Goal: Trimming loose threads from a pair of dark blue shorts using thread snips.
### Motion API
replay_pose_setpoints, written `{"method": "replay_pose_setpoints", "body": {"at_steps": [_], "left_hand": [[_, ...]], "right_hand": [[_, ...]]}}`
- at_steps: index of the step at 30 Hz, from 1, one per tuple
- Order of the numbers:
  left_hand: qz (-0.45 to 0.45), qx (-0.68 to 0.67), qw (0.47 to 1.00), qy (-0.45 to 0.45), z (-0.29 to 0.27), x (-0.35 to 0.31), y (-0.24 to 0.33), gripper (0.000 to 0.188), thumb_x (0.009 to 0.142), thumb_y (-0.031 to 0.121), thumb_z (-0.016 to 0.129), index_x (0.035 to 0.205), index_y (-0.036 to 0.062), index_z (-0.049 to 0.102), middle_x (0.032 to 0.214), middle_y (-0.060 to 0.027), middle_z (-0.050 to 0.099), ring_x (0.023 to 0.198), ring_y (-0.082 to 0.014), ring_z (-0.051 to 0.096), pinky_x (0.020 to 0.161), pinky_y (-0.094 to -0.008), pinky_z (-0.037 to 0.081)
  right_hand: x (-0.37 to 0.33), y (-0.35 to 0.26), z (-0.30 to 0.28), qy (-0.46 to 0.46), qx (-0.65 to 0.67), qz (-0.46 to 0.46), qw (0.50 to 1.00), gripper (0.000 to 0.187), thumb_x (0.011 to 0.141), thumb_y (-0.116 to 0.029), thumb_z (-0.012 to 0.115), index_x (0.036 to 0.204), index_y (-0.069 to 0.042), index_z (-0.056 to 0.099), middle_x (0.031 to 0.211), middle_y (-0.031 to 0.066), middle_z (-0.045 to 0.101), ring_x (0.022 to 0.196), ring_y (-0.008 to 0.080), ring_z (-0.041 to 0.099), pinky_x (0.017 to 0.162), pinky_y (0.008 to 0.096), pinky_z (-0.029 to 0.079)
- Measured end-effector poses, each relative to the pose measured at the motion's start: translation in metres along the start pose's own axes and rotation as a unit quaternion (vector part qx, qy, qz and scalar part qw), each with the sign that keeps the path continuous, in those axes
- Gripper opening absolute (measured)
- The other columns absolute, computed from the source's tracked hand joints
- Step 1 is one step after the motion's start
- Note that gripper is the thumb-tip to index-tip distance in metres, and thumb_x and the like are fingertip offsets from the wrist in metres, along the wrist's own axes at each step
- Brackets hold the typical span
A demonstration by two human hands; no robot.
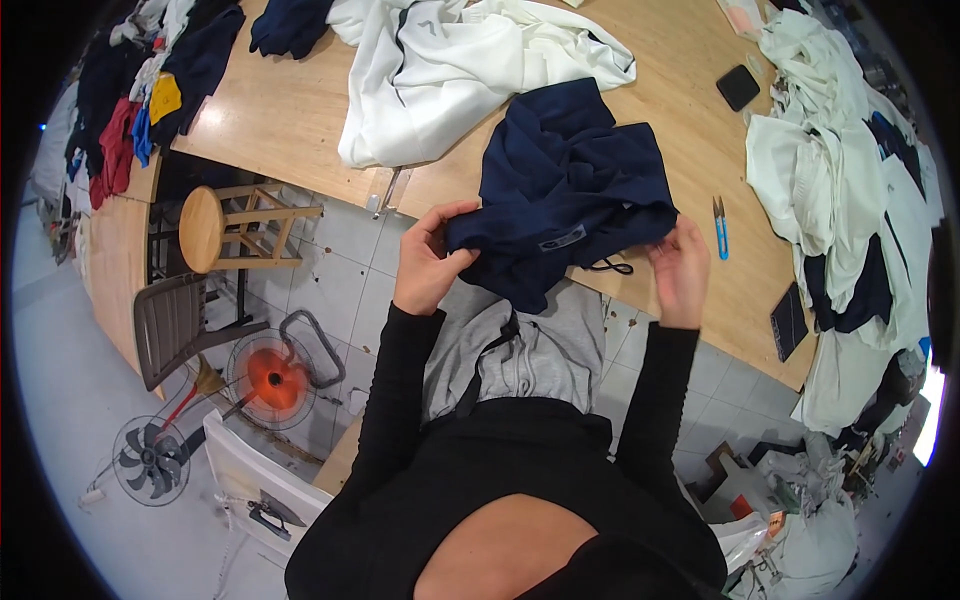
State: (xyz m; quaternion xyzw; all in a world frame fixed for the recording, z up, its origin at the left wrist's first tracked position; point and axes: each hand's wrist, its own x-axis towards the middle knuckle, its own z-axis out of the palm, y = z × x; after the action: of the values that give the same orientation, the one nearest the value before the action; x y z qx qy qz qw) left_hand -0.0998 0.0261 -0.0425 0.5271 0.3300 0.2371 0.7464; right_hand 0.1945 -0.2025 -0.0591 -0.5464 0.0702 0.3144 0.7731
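A pair of navy drawstring shorts (pixel 570 170) lies bunched at the table's front edge, its waistband toward me and partly hanging over. A small printed label is on the band, and a dark cord loop (pixel 610 267) sticks out below it. My left hand (pixel 428 262) pinches the band's left end between thumb and fingers. At the other end my right hand (pixel 682 268) grips the fabric, its fingertips partly hidden behind the cloth. To the right of that hand lie blue-handled thread snips (pixel 722 235). A white garment (pixel 430 100) is spread beyond the shorts.
White and navy garments (pixel 820 180) are heaped along the right side, near a dark flat rectangular object (pixel 789 322) and a black square object (pixel 738 88). At left stand a wooden stool (pixel 202 230), a folding chair (pixel 172 325) and an orange-centred fan (pixel 275 382). More clothes (pixel 115 140) pile up far left.
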Motion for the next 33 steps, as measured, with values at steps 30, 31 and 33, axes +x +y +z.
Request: {"method": "replay_pose_setpoints", "body": {"at_steps": [30,31,33], "left_hand": [[0.118,-0.456,0.865,-0.173,0.048,-0.018,0.046,0.052,0.053,-0.013,0.05,0.1,0.0083,0.047,0.085,-0.0094,0.048,0.081,-0.0247,0.047,0.064,-0.0361,0.036],[0.121,-0.447,0.869,-0.175,0.049,-0.017,0.048,0.051,0.053,-0.012,0.05,0.1,0.0079,0.047,0.085,-0.0097,0.049,0.08,-0.0244,0.047,0.064,-0.036,0.036],[0.125,-0.431,0.877,-0.171,0.05,-0.017,0.051,0.05,0.053,-0.011,0.05,0.1,0.008,0.047,0.085,-0.0095,0.049,0.079,-0.0242,0.047,0.064,-0.0358,0.036]], "right_hand": [[-0.106,-0.037,0.118,-0.276,-0.364,-0.398,0.796,0.017,0.105,-0.013,0.068,0.091,-0.005,0.062,0.091,0.0073,0.064,0.093,0.0258,0.06,0.089,0.0371,0.044],[-0.106,-0.039,0.116,-0.273,-0.373,-0.403,0.79,0.019,0.106,-0.015,0.068,0.091,-0.005,0.062,0.092,0.0077,0.065,0.093,0.0262,0.061,0.09,0.0375,0.044],[-0.106,-0.041,0.116,-0.261,-0.376,-0.405,0.792,0.022,0.107,-0.02,0.068,0.091,-0.006,0.062,0.09,0.0067,0.065,0.091,0.0259,0.062,0.092,0.0385,0.043]]}}
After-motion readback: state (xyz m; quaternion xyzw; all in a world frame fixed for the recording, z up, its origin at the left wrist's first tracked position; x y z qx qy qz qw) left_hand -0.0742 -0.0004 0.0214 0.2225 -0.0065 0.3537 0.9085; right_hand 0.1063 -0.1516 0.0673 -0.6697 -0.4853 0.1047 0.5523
